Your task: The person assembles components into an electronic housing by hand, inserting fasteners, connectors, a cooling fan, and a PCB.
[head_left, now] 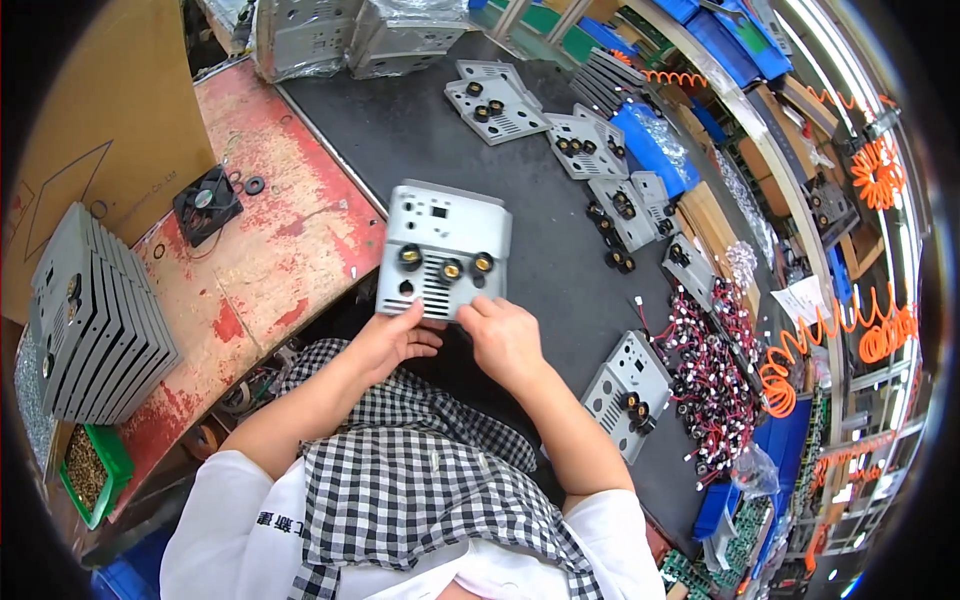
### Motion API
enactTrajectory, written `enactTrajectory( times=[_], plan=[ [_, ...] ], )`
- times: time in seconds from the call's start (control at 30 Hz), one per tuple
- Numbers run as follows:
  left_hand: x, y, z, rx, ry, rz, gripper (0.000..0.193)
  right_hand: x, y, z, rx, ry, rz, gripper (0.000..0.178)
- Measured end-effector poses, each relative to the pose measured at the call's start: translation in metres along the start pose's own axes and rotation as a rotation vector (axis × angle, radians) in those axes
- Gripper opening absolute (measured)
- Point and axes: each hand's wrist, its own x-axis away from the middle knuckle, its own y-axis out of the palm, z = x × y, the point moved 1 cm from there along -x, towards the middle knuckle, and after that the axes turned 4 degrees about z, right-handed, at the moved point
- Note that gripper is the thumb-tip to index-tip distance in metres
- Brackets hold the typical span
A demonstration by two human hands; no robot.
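A light grey bent metal panel (462, 225) with slots, round holes and several black round fittings with brass centres is held up in front of me, over the near edge of the dark work surface. At its lower left edge my left hand (392, 342) grips it, thumb on top and fingers curled below. My right hand (505, 340) pinches the lower right edge, its fingertips partly hidden. To the right, a similar panel (628, 392) lies on the dark surface, with black fittings on it.
Stacked panels (105, 320) and a black fan (207, 205) stand on the worn red table (290, 240) at left. More panels (497, 103) lie across the back. A heap of wired connectors (712, 385) is at right, near coiled orange hoses (780, 385). A green bin (118, 470) sits lower left.
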Motion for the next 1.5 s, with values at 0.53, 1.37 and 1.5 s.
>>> enactTrajectory(
  times=[0.53,1.37,1.5],
  plan=[
    [0.001,-0.029,0.006,0.356,0.071,0.068,0.032,-0.074,0.025,-0.009,-0.221,0.143,0.071,0.047],
    [0.029,0.047,0.036,-0.198,0.541,0.084,0.010,0.000,0.001,-0.038,-1.105,0.532,0.433,0.039],
    [0.023,0.043,0.018,0.081,0.239,0.011,0.012,0.001,-0.008,-0.029,-0.763,0.426,0.426,0.022]
  ],
)
